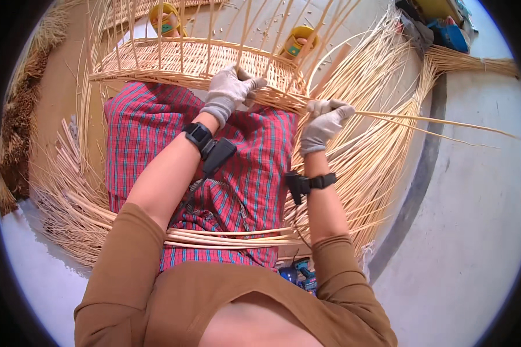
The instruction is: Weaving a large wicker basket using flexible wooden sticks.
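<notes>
A woven cane panel (pixel 150 58) with upright stakes lies across the upper middle, over red checked cloth (pixel 139 144) on my lap. My gloved left hand (pixel 228 92) grips the panel's near edge among the stakes, some fingertips hidden by the weave. Beside the panel's right end, my gloved right hand (pixel 327 121) is closed on thin pale reeds (pixel 417 119), whose loose tails reach out to the right. Black straps with small devices circle both wrists. A bundle of pale rods (pixel 226 237) lies across the cloth below my forearms.
Long reed bundles (pixel 376 162) spread at right and more canes (pixel 75 202) at left. Two yellow buckets (pixel 300 40) stand beyond the panel. A blue container (pixel 448 36) sits at upper right, dried brown material (pixel 20 127) lines the left edge, and teal tools (pixel 301 274) lie near my body.
</notes>
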